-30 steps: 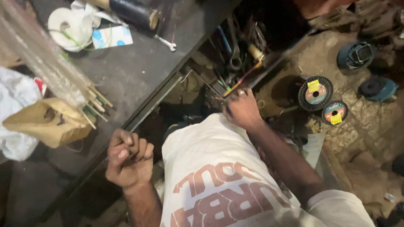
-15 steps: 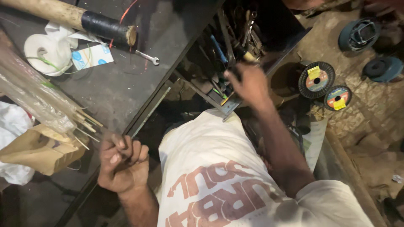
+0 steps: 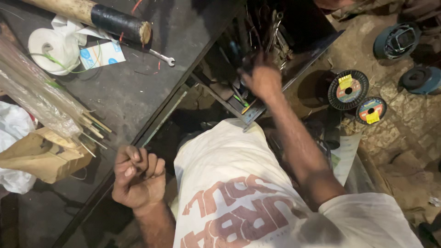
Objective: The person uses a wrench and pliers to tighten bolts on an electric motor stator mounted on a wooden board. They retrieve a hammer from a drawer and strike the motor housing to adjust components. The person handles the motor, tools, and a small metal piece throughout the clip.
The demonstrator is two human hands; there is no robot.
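My left hand (image 3: 138, 177) is curled into a fist at the front edge of a dark metal workbench (image 3: 138, 87), its fingers closed near the bench's rim; whether it grips the rim I cannot tell. My right hand (image 3: 261, 78) reaches into an open drawer (image 3: 248, 110) under the bench, packed with tools and coloured screwdrivers. The hand is blurred and its fingers are hidden among the tools, so what it holds is unclear. My white shirt with reddish lettering (image 3: 239, 197) fills the lower middle.
On the bench lie a wooden pole with a black-taped end (image 3: 115, 23), a small wrench (image 3: 161, 57), a white tape roll (image 3: 50, 50), a plastic-wrapped bundle of rods (image 3: 41, 96) and a brown paper bag (image 3: 43, 156). Two wire spools (image 3: 347, 89) and angle grinders (image 3: 397, 41) sit on the dirt floor.
My right hand has moved up and deeper into the drawer of tools. My left fist stays at the bench edge. The view has shifted slightly.
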